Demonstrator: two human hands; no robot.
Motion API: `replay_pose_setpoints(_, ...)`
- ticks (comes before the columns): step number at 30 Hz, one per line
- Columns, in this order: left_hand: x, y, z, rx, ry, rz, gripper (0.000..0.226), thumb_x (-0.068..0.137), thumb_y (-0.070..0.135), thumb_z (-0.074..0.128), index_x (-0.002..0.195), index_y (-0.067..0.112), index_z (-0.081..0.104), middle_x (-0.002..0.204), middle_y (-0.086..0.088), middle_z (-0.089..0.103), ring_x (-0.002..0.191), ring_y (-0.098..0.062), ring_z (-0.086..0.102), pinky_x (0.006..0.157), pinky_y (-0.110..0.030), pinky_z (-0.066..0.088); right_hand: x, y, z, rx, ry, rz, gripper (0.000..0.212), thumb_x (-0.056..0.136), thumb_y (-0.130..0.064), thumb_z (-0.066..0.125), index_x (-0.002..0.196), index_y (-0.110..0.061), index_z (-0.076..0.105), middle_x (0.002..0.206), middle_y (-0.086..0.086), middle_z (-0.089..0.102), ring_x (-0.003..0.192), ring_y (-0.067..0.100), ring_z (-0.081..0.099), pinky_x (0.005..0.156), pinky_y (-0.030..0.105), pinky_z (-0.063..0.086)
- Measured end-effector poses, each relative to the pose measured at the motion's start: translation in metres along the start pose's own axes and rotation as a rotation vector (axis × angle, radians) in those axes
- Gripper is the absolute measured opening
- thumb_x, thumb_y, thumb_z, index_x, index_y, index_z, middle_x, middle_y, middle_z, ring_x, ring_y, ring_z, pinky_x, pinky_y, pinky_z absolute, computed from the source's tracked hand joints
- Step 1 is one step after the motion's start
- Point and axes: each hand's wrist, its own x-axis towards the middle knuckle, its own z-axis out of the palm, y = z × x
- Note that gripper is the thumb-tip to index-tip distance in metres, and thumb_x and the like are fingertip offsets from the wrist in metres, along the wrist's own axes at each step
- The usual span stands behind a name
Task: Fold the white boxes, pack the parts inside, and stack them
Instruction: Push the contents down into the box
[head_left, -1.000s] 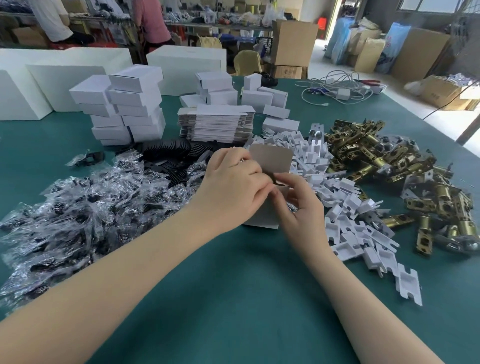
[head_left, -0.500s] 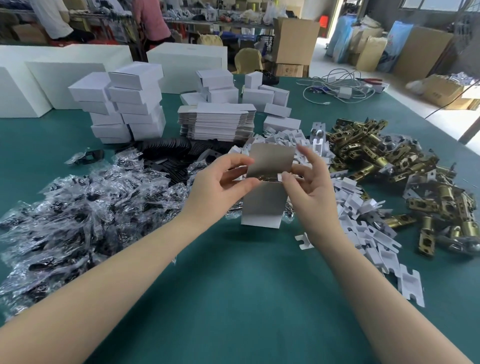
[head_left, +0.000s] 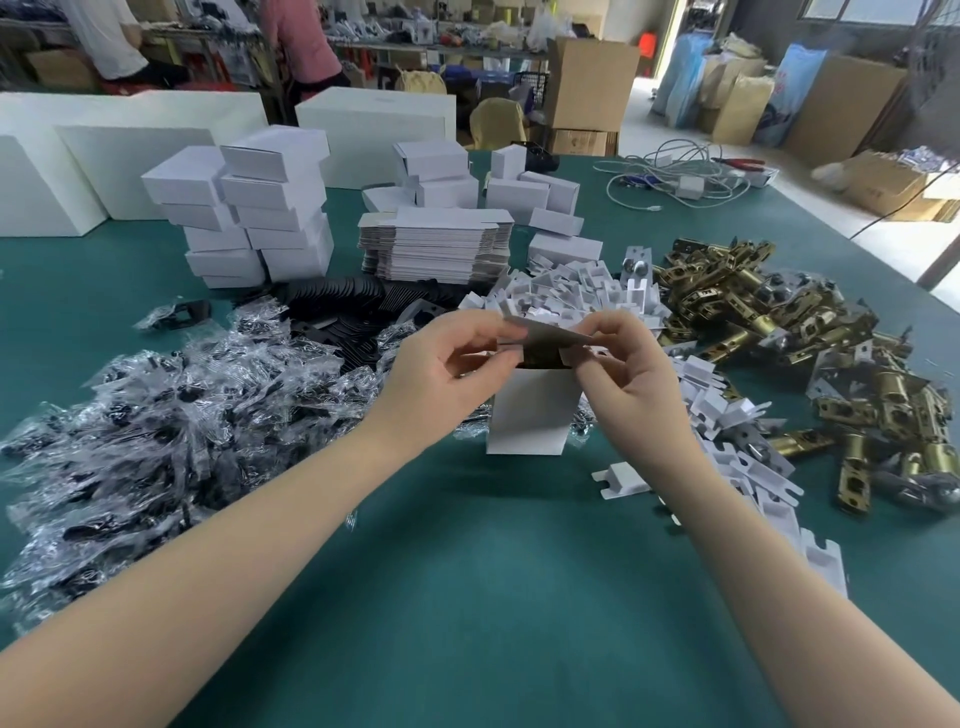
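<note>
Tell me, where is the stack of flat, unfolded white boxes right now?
In the head view the stack of flat boxes lies on the green table behind both hands, between the tall pile of folded white boxes on its left and the white inserts on its right.

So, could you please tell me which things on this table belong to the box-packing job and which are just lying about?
Part of the job:
- upright white cardboard box, lid flap pinched by left hand and right hand
- stack of flat white box blanks
- brass latch parts
- stacked closed white boxes

Just lying about:
- white cables
- red-handled pliers
- brown cardboard cartons
</note>
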Motion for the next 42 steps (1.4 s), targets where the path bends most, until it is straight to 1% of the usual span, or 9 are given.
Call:
replay_pose_setpoints(3, -0.001, 0.0, 0.001, -0.021, -0.01, 0.054, 0.03, 0.091, 0.004, 0.066, 0.112, 0.022, 0.056, 0.1, 0.021, 0.066, 0.09, -0.008, 0.068, 0.079, -0.014, 0.05, 0.0, 0.002, -0.005, -0.056, -0.047, -0.045, 0.036, 0.094, -0.002, 0.052, 0.09, -0.038, 0.057, 0.098, -0.009, 0.067, 0.069, 0.028, 0.06, 0.06, 0.032, 0.039)
replay_pose_setpoints(6, 0.003, 0.0, -0.004, 0.169, -0.069, 0.212, 0.029, 0.093, 0.006, 0.064, 0.116, 0.024, 0.066, 0.105, 0.011, 0.066, 0.097, -0.005, 0.064, 0.081, -0.012, 0.049, 0.002, 0.004, -0.009, -0.099, -0.089, -0.084, 0.031, 0.094, -0.005, 0.053, 0.092, -0.036, 0.058, 0.102, -0.012, 0.068, 0.083, 0.038, 0.065, 0.062, 0.047, 0.045)
replay_pose_setpoints(10, 0.004, -0.003, -0.016, 0.396, -0.182, 0.285, 0.032, 0.087, 0.03, 0.072, 0.114, 0.014, 0.073, 0.121, 0.004, 0.064, 0.113, -0.009, 0.061, 0.097, -0.022, 0.048, 0.002, 0.007, -0.016, -0.037, -0.183, -0.067, 0.014, 0.085, -0.022, 0.072, 0.09, -0.028, 0.06, 0.114, -0.016, 0.067, 0.102, 0.009, 0.069, 0.083, 0.025, 0.055)
replay_pose_setpoints(14, 0.001, 0.003, -0.013, 0.35, -0.158, 0.222, 0.03, 0.086, 0.032, 0.072, 0.111, 0.016, 0.075, 0.12, 0.012, 0.063, 0.116, 0.0, 0.061, 0.102, -0.022, 0.047, 0.003, 0.01, -0.021, -0.26, -0.191, -0.174, 0.016, 0.086, -0.029, 0.071, 0.1, -0.034, 0.065, 0.119, -0.021, 0.064, 0.113, 0.004, 0.064, 0.098, 0.034, 0.053)
replay_pose_setpoints(22, 0.009, 0.011, -0.012, 0.37, -0.133, 0.177, 0.025, 0.088, 0.021, 0.072, 0.113, 0.017, 0.074, 0.102, 0.037, 0.06, 0.088, 0.013, 0.063, 0.078, -0.007, 0.047, 0.007, 0.001, -0.018, -0.365, -0.148, -0.259, 0.023, 0.087, -0.02, 0.073, 0.102, -0.035, 0.064, 0.102, -0.03, 0.065, 0.096, 0.0, 0.067, 0.089, 0.027, 0.055)
replay_pose_setpoints(26, 0.009, 0.01, -0.008, 0.328, -0.071, 0.169, 0.016, 0.088, 0.018, 0.073, 0.104, 0.02, 0.076, 0.087, 0.04, 0.063, 0.08, 0.014, 0.062, 0.074, -0.003, 0.042, 0.01, -0.001, -0.015, -0.198, -0.097, -0.162, 0.021, 0.086, -0.012, 0.074, 0.093, -0.03, 0.068, 0.09, -0.015, 0.073, 0.088, 0.003, 0.07, 0.081, 0.022, 0.056)
replay_pose_setpoints(31, 0.008, 0.009, -0.007, 0.284, -0.066, 0.169, 0.014, 0.086, 0.02, 0.075, 0.1, 0.022, 0.076, 0.097, 0.026, 0.069, 0.089, 0.003, 0.069, 0.081, -0.015, 0.053, 0.01, -0.003, -0.017, -0.099, -0.119, -0.082, 0.013, 0.086, -0.008, 0.074, 0.089, -0.021, 0.072, 0.095, 0.001, 0.075, 0.091, 0.013, 0.073, 0.085, 0.035, 0.058)
replay_pose_setpoints(38, 0.002, 0.006, -0.015, 0.351, -0.171, 0.218, 0.019, 0.085, 0.021, 0.075, 0.103, 0.015, 0.078, 0.113, -0.003, 0.072, 0.112, -0.005, 0.065, 0.09, -0.032, 0.056, 0.004, 0.0, -0.022, -0.289, -0.161, -0.221, 0.013, 0.082, -0.018, 0.076, 0.091, -0.027, 0.072, 0.105, -0.016, 0.068, 0.108, -0.002, 0.064, 0.091, 0.023, 0.054)
replay_pose_setpoints(42, -0.001, 0.012, -0.012, 0.419, -0.166, 0.223, 0.013, 0.086, 0.016, 0.076, 0.099, 0.015, 0.077, 0.12, 0.001, 0.069, 0.112, -0.007, 0.065, 0.091, -0.032, 0.054, -0.002, 0.006, -0.021, -0.365, -0.134, -0.258, 0.019, 0.08, -0.011, 0.079, 0.097, -0.019, 0.076, 0.112, -0.01, 0.066, 0.119, 0.002, 0.06, 0.094, 0.018, 0.05)
